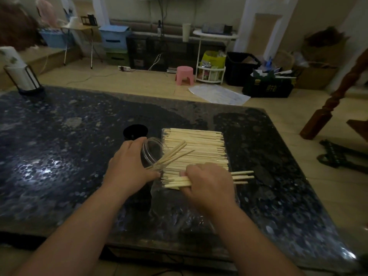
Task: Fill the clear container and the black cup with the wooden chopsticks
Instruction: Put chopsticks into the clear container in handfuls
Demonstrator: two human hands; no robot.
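Observation:
A clear container (151,151) is tilted toward the right, its mouth facing a flat pile of wooden chopsticks (196,144). Several chopsticks stick out of its mouth. My left hand (129,164) grips the container from the left. Just behind it stands the black cup (135,132), upright; I cannot see inside it. My right hand (207,183) holds a small bundle of chopsticks (242,177) at the near edge of the pile, their ends poking out on both sides of the hand.
The pile lies on a clear plastic bag (169,208) on a dark speckled stone table (59,146). A paper towel holder (19,70) stands at the far left corner. A wooden post (336,96) rises beyond the table's right edge.

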